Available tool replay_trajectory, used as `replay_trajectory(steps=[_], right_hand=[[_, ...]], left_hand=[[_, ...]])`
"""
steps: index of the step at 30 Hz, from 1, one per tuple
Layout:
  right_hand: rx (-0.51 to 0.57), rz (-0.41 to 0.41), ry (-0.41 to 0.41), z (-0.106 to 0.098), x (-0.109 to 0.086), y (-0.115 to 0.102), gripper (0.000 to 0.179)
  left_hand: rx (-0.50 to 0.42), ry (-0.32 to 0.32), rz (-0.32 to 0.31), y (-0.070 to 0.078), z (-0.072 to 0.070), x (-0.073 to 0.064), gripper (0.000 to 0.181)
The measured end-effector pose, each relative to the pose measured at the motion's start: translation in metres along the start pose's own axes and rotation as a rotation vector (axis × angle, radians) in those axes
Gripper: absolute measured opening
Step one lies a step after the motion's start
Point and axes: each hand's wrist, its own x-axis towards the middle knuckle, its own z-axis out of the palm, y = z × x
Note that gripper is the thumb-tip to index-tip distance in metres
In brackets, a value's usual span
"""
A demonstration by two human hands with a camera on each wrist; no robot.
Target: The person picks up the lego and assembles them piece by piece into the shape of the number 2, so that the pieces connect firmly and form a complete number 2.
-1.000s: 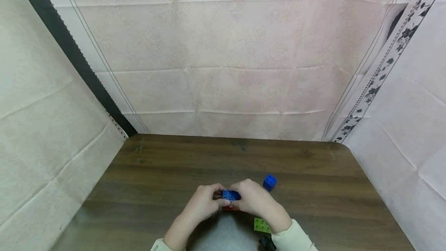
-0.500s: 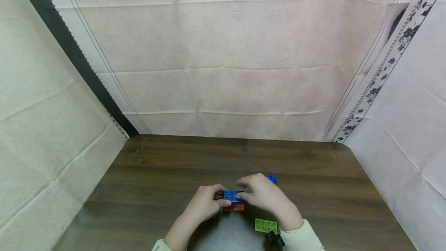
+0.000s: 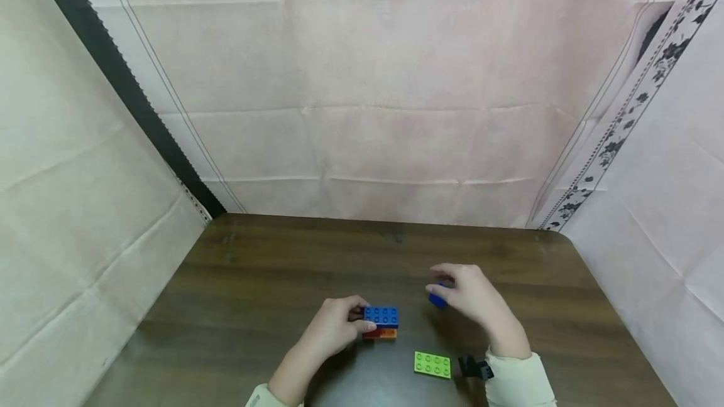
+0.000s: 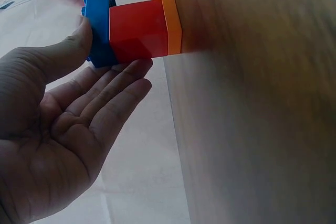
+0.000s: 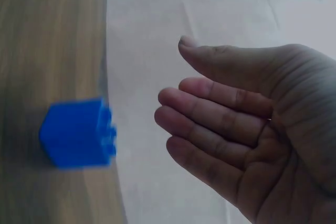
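Observation:
My left hand pinches the left end of a small stack of toy bricks, its thumb on the studded blue brick on top. Below that, the left wrist view shows a red brick and a flat orange brick at the bottom, against the table. Fingertips of this hand touch the red brick's side. My right hand hovers at a small blue brick, partly covering it in the head view. From the right wrist, that brick stands apart from the loosely bent fingers, which hold nothing.
A flat lime-green brick lies on the brown wooden table, right of the stack. A black object sits at the right sleeve's cuff. Pale cloth hangs behind the table's far edge and at both sides.
My right hand has let go of the stack and moved right and away from me, to the small blue brick. The left hand has stayed on the stack.

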Motion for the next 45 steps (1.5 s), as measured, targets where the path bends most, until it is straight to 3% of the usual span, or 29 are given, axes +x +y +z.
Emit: replay_trajectory(steps=[12,31,45], right_hand=[[-0.038,0.138,-0.054,0.019,0.010,0.036,0.045],[-0.055,0.161,-0.130,0.025,0.009,0.043,0.054],[-0.070,0.103,-0.132,0.025,0.009,0.046,0.040]], left_hand=[[0.009,0.004,-0.015,-0.001,0.000,0.001,0.027],[0.003,0.002,-0.022,0.002,-0.001,-0.001,0.026],[-0.003,0.003,-0.022,0.004,-0.002,-0.001,0.026]])
